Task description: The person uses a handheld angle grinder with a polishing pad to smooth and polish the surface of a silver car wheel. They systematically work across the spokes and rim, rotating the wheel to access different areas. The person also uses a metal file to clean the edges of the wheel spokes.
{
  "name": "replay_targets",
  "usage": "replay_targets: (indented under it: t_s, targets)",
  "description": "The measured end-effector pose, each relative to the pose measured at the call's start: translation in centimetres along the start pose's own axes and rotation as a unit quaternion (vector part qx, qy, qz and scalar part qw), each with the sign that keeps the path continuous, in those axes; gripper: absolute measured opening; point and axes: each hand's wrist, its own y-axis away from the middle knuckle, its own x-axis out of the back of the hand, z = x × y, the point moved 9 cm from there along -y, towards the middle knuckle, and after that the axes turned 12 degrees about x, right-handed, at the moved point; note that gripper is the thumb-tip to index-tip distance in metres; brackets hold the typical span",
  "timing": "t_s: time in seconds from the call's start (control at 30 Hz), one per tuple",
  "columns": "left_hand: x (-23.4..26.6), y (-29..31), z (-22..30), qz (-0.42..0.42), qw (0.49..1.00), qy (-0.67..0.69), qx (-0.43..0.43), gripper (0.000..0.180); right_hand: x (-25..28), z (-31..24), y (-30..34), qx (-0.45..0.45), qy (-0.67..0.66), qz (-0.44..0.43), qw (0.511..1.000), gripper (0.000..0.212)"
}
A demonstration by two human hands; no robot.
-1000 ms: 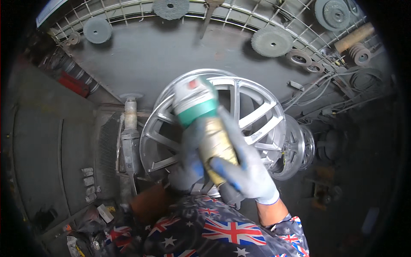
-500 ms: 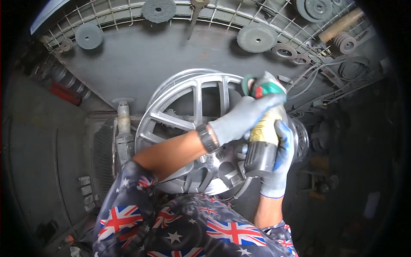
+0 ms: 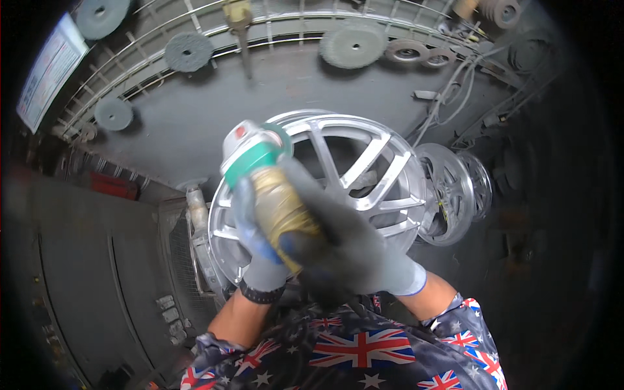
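An angle grinder (image 3: 273, 195) with a green and white head and a body wrapped in yellowish tape slants over the left part of a silver alloy wheel rim (image 3: 390, 195). Its green disc (image 3: 279, 138) is up by the rim's far left edge; whether it touches the metal I cannot tell. My left hand (image 3: 257, 227), in a grey and blue glove, is closed round the left side of the body, below the head. On the other side my right hand (image 3: 354, 250), blurred and gloved, grips it too. The grinder's rear end is dark and smeared by motion.
Other silver wheel rims (image 3: 448, 195) stand to the right. Along the back, a wire mesh rack (image 3: 279, 36) carries several abrasive discs (image 3: 354, 45). Cables (image 3: 448, 107) hang at the back right. A printed sheet (image 3: 49, 71) is at the far left, above a red object (image 3: 114, 186).
The grinder, held in both hands, has gone from the wheel's right side to its left. My left arm no longer reaches across the wheel. The view has shifted too.
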Motion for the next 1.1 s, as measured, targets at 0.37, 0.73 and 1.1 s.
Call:
replay_targets:
  t_s: [0.37, 0.73, 1.1]
  targets:
    - [-10.5, -6.5, -18.2, -0.246, 0.871, -0.301, 0.299, 0.043, 10.6, 5.6, 15.1, -0.134, -0.183, 0.409, 0.884, 0.068]
    - [-4.3, -5.5, -8.5, -0.165, 0.929, -0.294, 0.151, 0.037, 5.9, 6.7, 8.8, -0.084, -0.077, 0.267, 0.957, 0.076]
    - [-0.2, -4.3, -6.5, -0.102, 0.973, -0.206, 0.021, 0.048, 4.9, 6.0, 6.5, -0.047, -0.074, 0.163, 0.983, 0.082]
